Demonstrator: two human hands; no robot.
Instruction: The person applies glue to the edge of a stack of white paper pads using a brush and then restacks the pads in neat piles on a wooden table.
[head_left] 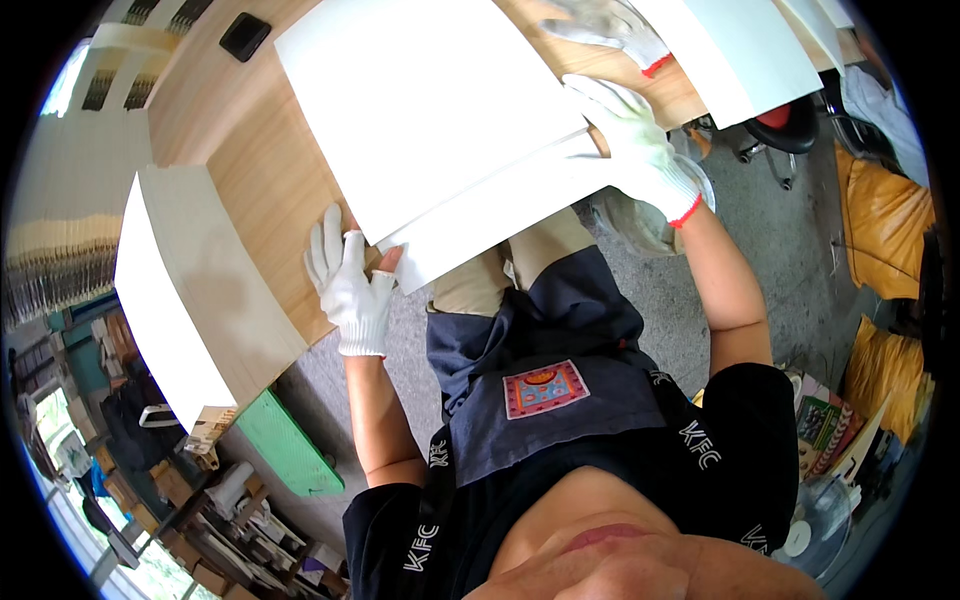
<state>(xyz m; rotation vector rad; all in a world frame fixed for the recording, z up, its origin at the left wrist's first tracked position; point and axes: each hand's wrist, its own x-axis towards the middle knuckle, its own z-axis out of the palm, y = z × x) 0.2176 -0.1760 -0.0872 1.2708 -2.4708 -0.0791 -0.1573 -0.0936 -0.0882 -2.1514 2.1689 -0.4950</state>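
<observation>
A stack of large white sheets (430,110) lies on the wooden table, its lower sheet (490,215) jutting out toward me past the table edge. My left hand (350,285), in a white knit glove with a bare thumb tip, rests at the near left corner. Its fingers are spread on the table beside the stack, and the thumb is against the lower sheet's corner. My right hand (640,150), gloved in white with a red cuff, lies along the right edge with fingers stretched out. Its thumb reaches over the sheet.
A tall pile of white sheets (235,290) stands at the left. More white sheets (740,60) lie at the far right, beside a greyish glove (605,25). A black phone-like object (245,37) is at the far left. A green board (290,445) stands below the left pile.
</observation>
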